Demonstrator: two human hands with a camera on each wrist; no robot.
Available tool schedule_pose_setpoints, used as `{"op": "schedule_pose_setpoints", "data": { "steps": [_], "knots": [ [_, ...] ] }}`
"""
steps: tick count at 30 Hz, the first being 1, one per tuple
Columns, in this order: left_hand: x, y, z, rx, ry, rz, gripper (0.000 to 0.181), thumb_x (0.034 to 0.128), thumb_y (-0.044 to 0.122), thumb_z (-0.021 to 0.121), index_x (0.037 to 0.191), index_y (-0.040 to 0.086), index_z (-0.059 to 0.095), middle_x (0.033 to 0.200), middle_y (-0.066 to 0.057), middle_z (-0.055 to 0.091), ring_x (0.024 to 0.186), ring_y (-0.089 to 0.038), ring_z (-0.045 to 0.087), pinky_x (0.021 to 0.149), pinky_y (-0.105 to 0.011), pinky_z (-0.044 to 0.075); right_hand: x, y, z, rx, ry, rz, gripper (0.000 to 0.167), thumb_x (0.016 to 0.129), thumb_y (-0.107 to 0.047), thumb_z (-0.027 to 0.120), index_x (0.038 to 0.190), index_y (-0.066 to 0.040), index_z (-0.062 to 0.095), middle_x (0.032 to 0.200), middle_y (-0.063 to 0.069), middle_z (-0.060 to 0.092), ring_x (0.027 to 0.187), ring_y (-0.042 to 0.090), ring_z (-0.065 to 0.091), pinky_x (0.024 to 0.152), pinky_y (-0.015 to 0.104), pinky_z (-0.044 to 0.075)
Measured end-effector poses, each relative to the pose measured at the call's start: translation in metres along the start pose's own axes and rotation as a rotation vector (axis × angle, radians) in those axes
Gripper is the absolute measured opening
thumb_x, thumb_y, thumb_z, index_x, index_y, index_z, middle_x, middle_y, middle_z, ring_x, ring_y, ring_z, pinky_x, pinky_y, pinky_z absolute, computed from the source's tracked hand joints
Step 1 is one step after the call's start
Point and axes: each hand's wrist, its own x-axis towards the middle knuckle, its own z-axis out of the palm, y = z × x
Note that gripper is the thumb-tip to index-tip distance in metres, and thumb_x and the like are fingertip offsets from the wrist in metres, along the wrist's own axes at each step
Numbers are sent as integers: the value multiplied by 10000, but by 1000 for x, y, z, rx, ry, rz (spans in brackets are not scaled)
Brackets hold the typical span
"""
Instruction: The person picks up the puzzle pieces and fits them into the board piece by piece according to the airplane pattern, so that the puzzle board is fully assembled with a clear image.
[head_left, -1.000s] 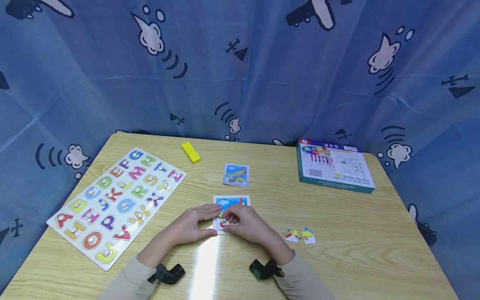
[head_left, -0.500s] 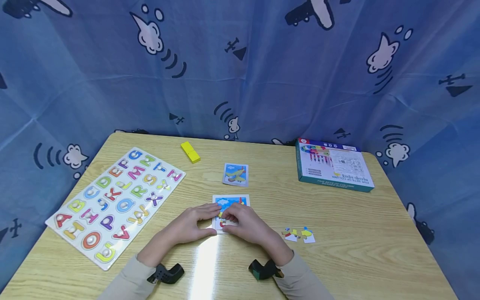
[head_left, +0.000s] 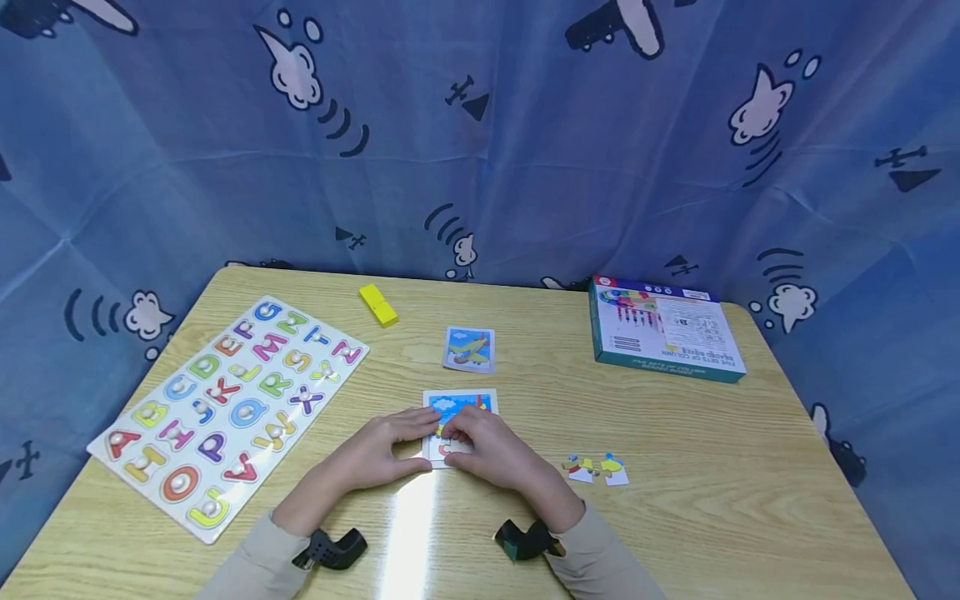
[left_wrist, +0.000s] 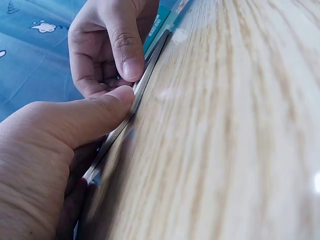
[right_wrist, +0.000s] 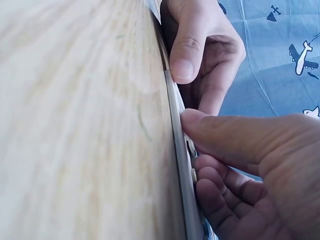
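A small white-framed jigsaw board (head_left: 430, 400) lies on the table with a blue-sky airplane picture partly covered by my hands. My left hand (head_left: 382, 450) rests along its left side, fingers fairly straight and thumb at the near edge. Over the board's right half, my right hand (head_left: 495, 446) has curled fingers. In the right wrist view its thumb and fingertips meet around a slightly raised puzzle piece (right_wrist: 190, 147); most of that piece is hidden. Loose puzzle pieces (head_left: 582, 469) with yellow, red and white parts lie to the right of my right hand.
Beyond the board lies a matching airplane card (head_left: 468, 350). An alphabet peg board (head_left: 232, 417) covers the left side of the table. A yellow block (head_left: 378, 305) sits at the back, and a flat teal box (head_left: 667, 329) at the back right. A patterned blue curtain (head_left: 480, 167) hangs behind.
Both hands stay in place over the board, with only a very slight shift of the right fingers. The whole view has drifted slightly.
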Motion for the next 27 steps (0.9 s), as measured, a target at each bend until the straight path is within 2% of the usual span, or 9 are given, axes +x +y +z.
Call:
{"op": "schedule_pose_setpoints", "data": {
  "steps": [8, 12, 18, 22, 27],
  "knots": [
    [-1, -2, 1, -13, 22, 36, 420, 834, 333, 720, 1195, 124, 674, 1352, 1, 563, 1318, -247, 460, 1092, -434, 391, 0, -1, -1, 33, -8, 22, 214, 826, -207, 738, 992, -111, 642, 892, -50, 542, 811, 74, 474, 721, 206, 441],
    [-1, -1, 0, -22, 20, 55, 340, 838, 324, 715, 1127, 145, 714, 1335, -7, 577, 1305, -255, 474, 1091, -441, 390, 0, 1, 0, 74, -14, 31, 227, 823, -203, 742, 997, -112, 629, 900, -48, 543, 820, 78, 482, 729, 209, 451],
    [0, 0, 0, 11, 12, 77, 314, 850, 336, 700, 1110, 161, 722, 1339, -8, 573, 1299, -242, 482, 1101, -428, 379, -2, 5, -4, 172, -36, 50, 266, 823, -194, 740, 1040, -104, 615, 947, -38, 570, 859, 98, 521, 772, 225, 482],
    [0, 0, -1, -5, -1, 53, 316, 845, 336, 705, 1112, 167, 721, 1341, 6, 571, 1303, -229, 478, 1114, -420, 362, -5, 7, -14, 256, -25, 78, 332, 828, -175, 735, 1109, -58, 603, 1005, 7, 620, 899, 135, 579, 820, 278, 523],
    [1, 1, -1, -47, -19, 1, 326, 836, 343, 714, 1114, 173, 721, 1344, 25, 565, 1310, -215, 470, 1116, -425, 357, -14, 11, -31, 307, 19, 115, 375, 846, -141, 716, 1183, -32, 592, 1104, 73, 653, 1001, 200, 616, 911, 375, 530]
  ]
}}
